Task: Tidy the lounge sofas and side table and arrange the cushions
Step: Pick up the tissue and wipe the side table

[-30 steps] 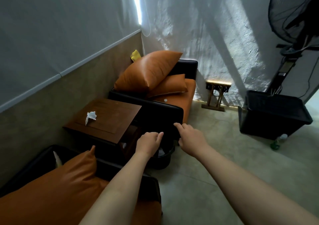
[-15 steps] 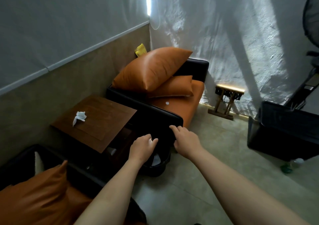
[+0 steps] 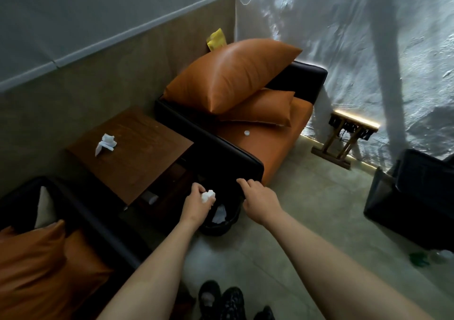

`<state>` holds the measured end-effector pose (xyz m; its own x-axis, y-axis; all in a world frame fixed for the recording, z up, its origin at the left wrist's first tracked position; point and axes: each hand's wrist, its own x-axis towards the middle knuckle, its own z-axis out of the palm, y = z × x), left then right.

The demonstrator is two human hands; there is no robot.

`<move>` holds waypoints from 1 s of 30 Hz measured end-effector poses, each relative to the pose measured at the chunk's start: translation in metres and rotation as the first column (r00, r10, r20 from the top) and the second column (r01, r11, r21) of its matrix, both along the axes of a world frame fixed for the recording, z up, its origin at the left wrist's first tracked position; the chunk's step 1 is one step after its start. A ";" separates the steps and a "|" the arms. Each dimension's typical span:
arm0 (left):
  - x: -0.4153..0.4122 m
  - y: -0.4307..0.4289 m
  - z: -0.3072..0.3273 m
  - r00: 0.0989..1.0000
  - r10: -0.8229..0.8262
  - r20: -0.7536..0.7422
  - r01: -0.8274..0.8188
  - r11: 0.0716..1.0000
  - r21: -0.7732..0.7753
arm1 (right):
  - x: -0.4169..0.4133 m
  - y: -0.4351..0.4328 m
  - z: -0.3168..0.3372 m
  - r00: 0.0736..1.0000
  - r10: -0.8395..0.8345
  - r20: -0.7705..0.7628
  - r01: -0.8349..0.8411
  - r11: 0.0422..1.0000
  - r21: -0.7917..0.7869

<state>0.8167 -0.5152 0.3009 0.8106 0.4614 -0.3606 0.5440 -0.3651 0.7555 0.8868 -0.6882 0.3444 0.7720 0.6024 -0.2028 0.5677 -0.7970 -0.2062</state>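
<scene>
My left hand (image 3: 197, 205) holds a crumpled white tissue (image 3: 208, 195) just above a small black waste bin (image 3: 221, 224) that has white paper in it. My right hand (image 3: 259, 198) hovers by the bin with loosely curled fingers, holding nothing, close to the black arm of the far sofa (image 3: 221, 152). Another crumpled tissue (image 3: 105, 143) lies on the brown side table (image 3: 137, 152). Two orange cushions, a large one (image 3: 228, 74) and a small one (image 3: 262, 108), lean on the far sofa. A white bottle cap (image 3: 247, 133) lies on its seat.
The near sofa (image 3: 81, 211) at lower left carries an orange cushion (image 3: 32, 258) and a pale object (image 3: 44, 206). A yellow item (image 3: 216, 39) sticks up behind the far sofa. A small wooden stand (image 3: 348, 135) and a black crate (image 3: 412, 204) are on the right. My shoes (image 3: 221, 300) are on the concrete floor.
The view has tilted down and moved closer. A white tissue now shows in my left hand over the bin; both hands stay near the bin.
</scene>
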 end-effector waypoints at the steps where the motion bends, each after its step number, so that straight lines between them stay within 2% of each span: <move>1: 0.006 0.006 -0.001 0.999 0.032 0.008 -0.032 1.000 -0.001 | 0.007 0.003 -0.002 1.000 -0.001 -0.005 0.001 1.000 0.001; 5: 0.033 0.028 -0.007 0.997 0.075 -0.014 -0.075 0.997 -0.008 | 0.035 0.019 -0.003 1.000 -0.018 -0.021 0.018 1.000 0.000; 9: 0.063 0.051 -0.016 0.999 0.029 -0.036 -0.030 0.999 -0.044 | 0.069 0.045 -0.002 0.999 -0.035 -0.012 0.035 0.999 -0.005; 18: 0.122 0.088 -0.018 0.997 -0.045 -0.063 0.044 0.999 -0.016 | 0.121 0.098 0.001 0.998 -0.052 -0.036 0.053 0.997 0.051; 27: 0.125 0.091 -0.032 0.990 0.068 -0.125 -0.076 0.995 -0.066 | 0.148 0.088 -0.011 0.997 -0.033 -0.067 0.030 0.998 -0.049; 30: 0.127 0.095 -0.036 0.985 0.092 -0.148 -0.099 0.994 -0.039 | 0.152 0.092 -0.012 0.998 -0.007 -0.067 0.005 0.999 -0.036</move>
